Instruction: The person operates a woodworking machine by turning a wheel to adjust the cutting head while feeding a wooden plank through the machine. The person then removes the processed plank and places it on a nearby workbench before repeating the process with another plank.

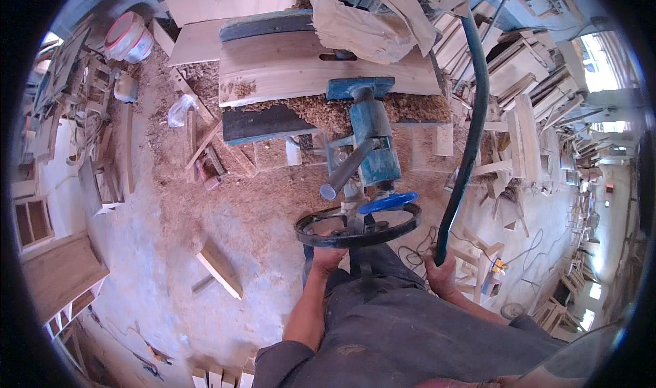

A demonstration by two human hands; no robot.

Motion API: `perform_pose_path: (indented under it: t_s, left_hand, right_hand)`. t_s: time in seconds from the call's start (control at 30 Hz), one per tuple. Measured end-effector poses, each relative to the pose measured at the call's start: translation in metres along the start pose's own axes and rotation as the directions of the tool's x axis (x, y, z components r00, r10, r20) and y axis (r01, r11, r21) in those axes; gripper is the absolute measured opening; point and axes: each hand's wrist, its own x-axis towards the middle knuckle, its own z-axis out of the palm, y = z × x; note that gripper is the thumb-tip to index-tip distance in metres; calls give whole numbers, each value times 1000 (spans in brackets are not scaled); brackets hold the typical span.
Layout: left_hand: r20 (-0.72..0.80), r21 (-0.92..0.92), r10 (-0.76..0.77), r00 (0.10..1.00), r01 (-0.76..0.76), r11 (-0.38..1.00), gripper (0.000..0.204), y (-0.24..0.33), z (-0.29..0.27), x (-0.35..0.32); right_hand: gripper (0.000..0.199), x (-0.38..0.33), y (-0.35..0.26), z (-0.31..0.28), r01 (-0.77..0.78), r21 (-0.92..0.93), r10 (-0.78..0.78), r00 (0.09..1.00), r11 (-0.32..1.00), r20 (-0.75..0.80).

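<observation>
My left hand (329,255) is closed at the near left edge of a black handwheel (359,238), with the wheel's rim hiding part of the fingers. A smaller blue handwheel (388,202) sits just beyond it. My right hand (441,272) is wrapped round the lower end of a long dark lever (473,115) that runs up to the machine. A pale wooden board (273,67) with a slot cut in it lies on the machine's table, and a blue clamp (361,87) presses against its near edge. A grey bar handle (348,169) sticks out from the clamp's body.
Wood chips (417,108) heap along the board's near edge and are scattered over the floor. A wood offcut (220,273) lies on the floor at left. Stacked timber (526,67) stands at right, and a white bucket (128,38) is at far left. Cables trail at right.
</observation>
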Motion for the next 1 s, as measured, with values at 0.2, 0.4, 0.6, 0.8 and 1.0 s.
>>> perform_pose_path:
  t_s: [0.2, 0.4, 0.6, 0.8, 1.0]
  left_hand:
    - [-92, -959, -469, 878, 48, 280, 38, 30, -31, -7]
    - [-134, -970, -651, 747, 36, 241, 53, 96, -35, 58]
    - [-198, -952, -564, 801, -22, 304, 45, 83, -42, 54]
    - [-368, -842, -503, 782, -51, 538, 47, 115, -21, 31]
    - [-564, -699, -406, 719, -154, 699, 58, 180, 25, 9]
  right_hand:
    - [27, -1, -13, -6, 37, -14, -38, 999, 999, -24]
    - [29, -1, -16, -9, -7, -34, 8, 1000, 999, 27]
    - [24, -3, -22, -7, 40, 11, -40, 999, 999, -1]
    - [22, -7, -19, -1, 49, 12, -49, 999, 999, 18]
    - [21, -8, -20, 5, 54, -31, -54, 999, 998, 3]
